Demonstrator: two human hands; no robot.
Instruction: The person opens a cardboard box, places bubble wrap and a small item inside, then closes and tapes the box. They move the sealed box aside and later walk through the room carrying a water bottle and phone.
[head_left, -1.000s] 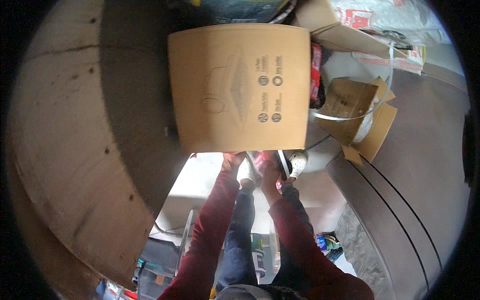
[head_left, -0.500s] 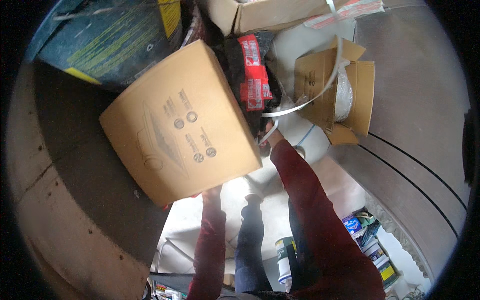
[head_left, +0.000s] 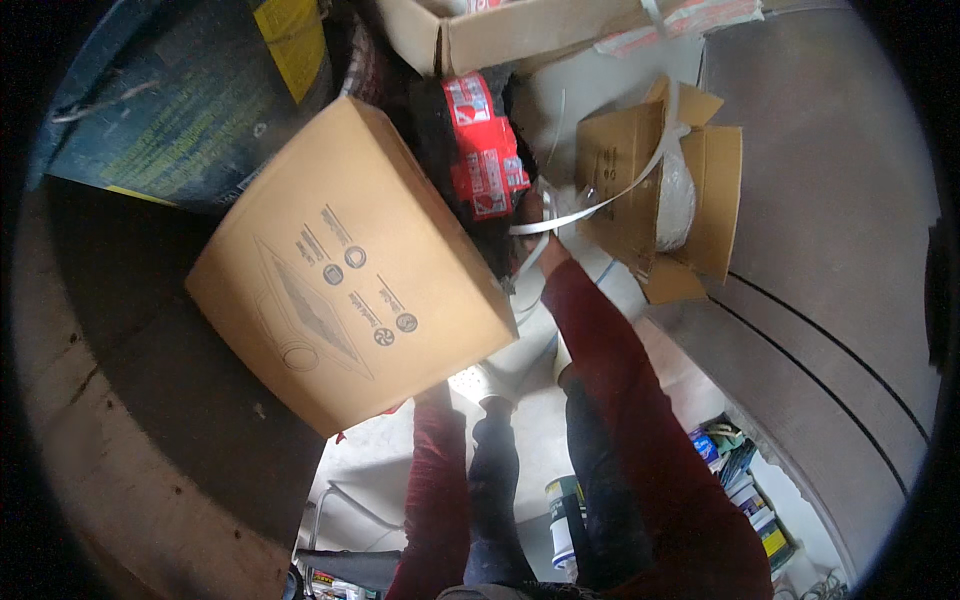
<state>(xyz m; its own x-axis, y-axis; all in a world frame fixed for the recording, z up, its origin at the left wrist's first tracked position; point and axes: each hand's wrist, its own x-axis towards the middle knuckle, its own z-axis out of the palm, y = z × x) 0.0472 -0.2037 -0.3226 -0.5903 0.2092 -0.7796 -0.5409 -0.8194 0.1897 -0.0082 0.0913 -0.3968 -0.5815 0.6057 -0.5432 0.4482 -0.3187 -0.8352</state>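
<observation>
Well, the big carton: a large tan cardboard box (head_left: 350,270), its printed face turned up toward the wearer's head, sits slanted left of centre, one corner pointing down at the floor.
Left hand: the left hand (head_left: 434,396) goes in under the carton's lower edge. From here I see little more than the wrist, so I cannot tell how the fingers are set.
Right hand: the right hand (head_left: 550,251) is just beyond the carton's right corner, near the foot of the black bundle. Shadow and a strip across it hide the fingers; whether they grip anything, I cannot tell.
White strip: a narrow, glossy white band (head_left: 580,216) curves down from the top and ends at the right hand.
Black bundle: a black-wrapped package with red-and-white tape (head_left: 485,150) lies right beside the carton.
Small box: a brown cardboard box (head_left: 617,165) with spread flaps opens to the right, a whitish, clear-wrapped item (head_left: 677,205) inside.
Tub: a dark blue-green container with a yellow patch (head_left: 170,120) stands at the upper left, behind the carton.
Sleeves: both arms wear maroon cloth (head_left: 440,480).
Underfoot: pale shoes (head_left: 480,383) on a white floor (head_left: 365,450), a white tub with a dark label (head_left: 563,520) near one leg.
</observation>
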